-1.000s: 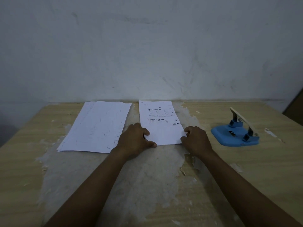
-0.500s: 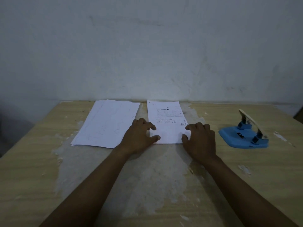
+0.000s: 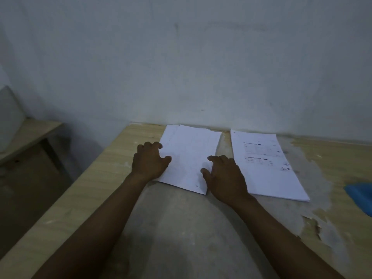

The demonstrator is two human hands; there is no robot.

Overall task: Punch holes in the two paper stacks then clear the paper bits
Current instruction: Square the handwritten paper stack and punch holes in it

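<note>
Two white paper stacks lie side by side at the table's far edge. The left stack (image 3: 188, 156), nearly blank, lies between my hands. My left hand (image 3: 150, 161) rests on its left edge with fingers spread. On its right near corner rests my right hand (image 3: 224, 175), also with fingers spread flat. The right stack (image 3: 265, 164), with printed text on top, lies untouched just right of my right hand. Only a blue corner of the hole punch (image 3: 360, 195) shows at the frame's right edge.
The wooden table (image 3: 104, 178) has a worn, peeled patch across its middle and right side. A plain wall stands right behind the stacks. A lower wooden surface (image 3: 30, 133) with a pale object sits off to the left, past the table's left edge.
Both hands have left the printed right stack and shifted left onto the blank stack. The view has swung left, so the hole punch is almost out of frame.
</note>
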